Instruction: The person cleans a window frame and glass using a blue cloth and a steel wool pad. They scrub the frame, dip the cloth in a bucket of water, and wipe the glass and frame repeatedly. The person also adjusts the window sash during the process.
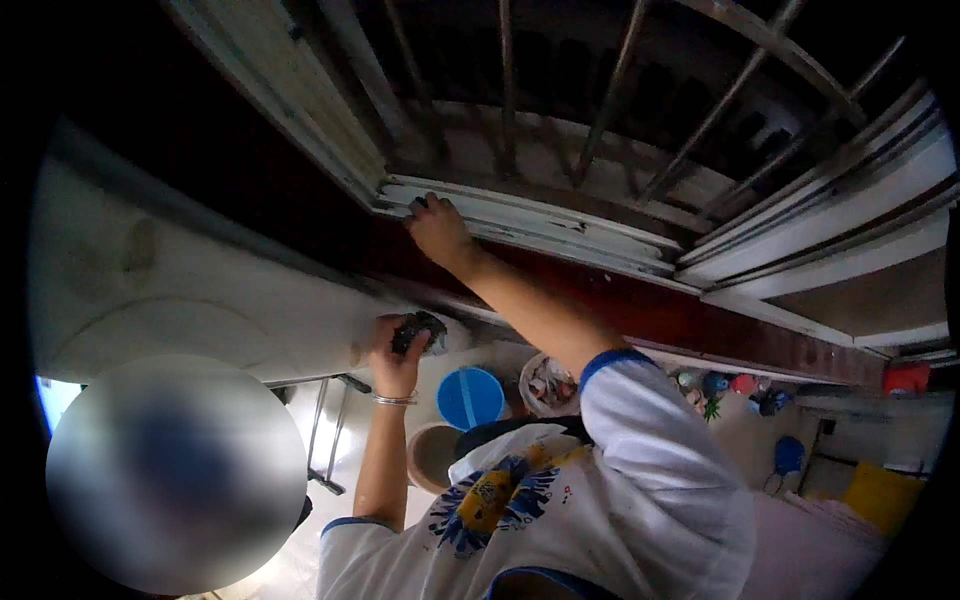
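My right hand reaches over the dark red sill to the left end of the white window track. Its fingers are closed on a small dark piece, mostly hidden, pressed at the track's inner corner. Lower and to the left, my left hand, with a bangle on its wrist, grips a dark, crumpled clump. Whether the clump is a rag or a scouring pad, I cannot tell. It is held in front of the pale wall below the sill, apart from the window.
Metal bars stand beyond the track; a sliding window frame is at right. Below are a blue bucket, a pail of mixed scraps and a brownish tub. A blurred disc hides the lower left.
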`<action>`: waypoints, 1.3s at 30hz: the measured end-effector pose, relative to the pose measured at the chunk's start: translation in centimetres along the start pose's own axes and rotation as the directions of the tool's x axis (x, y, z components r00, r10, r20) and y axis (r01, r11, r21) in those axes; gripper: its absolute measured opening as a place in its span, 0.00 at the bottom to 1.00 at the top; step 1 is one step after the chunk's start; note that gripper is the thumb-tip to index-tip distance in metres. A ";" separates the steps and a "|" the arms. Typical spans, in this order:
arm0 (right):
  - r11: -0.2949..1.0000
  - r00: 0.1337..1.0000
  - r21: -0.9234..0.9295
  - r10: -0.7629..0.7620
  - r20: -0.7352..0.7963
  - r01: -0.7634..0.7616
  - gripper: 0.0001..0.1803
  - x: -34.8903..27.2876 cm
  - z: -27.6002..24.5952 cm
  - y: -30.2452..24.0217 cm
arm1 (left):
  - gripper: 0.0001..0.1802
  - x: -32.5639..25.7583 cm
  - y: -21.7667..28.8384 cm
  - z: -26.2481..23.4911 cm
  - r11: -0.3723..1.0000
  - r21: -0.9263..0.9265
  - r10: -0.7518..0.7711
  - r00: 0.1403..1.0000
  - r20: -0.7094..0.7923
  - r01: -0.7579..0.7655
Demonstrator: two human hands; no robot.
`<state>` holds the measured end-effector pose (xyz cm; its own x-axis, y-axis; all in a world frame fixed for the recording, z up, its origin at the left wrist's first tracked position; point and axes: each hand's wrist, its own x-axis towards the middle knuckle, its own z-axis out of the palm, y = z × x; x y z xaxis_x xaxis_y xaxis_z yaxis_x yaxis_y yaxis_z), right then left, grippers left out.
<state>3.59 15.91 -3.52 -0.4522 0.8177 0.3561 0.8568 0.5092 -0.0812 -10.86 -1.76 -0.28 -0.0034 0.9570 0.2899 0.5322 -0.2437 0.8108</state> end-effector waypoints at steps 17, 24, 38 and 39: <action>0.962 0.991 0.262 0.100 -0.091 -0.073 0.16 -6.2 -8.3 1.9 | 0.16 0.4 1.0 1.8 0.997 -0.014 0.077 0.997 0.019 -0.076; 0.999 0.991 -0.033 -0.025 -0.132 0.021 0.10 5.4 1.5 -4.0 | 0.16 -3.6 1.1 -1.8 0.997 0.074 -0.004 1.000 -0.027 0.006; 0.980 0.981 -0.052 0.192 0.024 -0.191 0.14 -14.1 -6.2 7.5 | 0.16 -1.9 1.0 1.8 0.997 0.026 0.072 0.997 0.007 -0.072; 0.985 0.984 -0.078 0.147 -0.099 -0.155 0.13 -16.5 -7.2 8.8 | 0.16 -1.6 1.4 2.4 0.998 0.002 0.070 0.997 0.033 -0.070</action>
<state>20.39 5.00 -3.41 -0.2948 0.8531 0.4305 0.9332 0.3539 -0.0623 -8.07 -3.30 -0.85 0.0617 0.9422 0.3294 0.5328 -0.3101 0.7873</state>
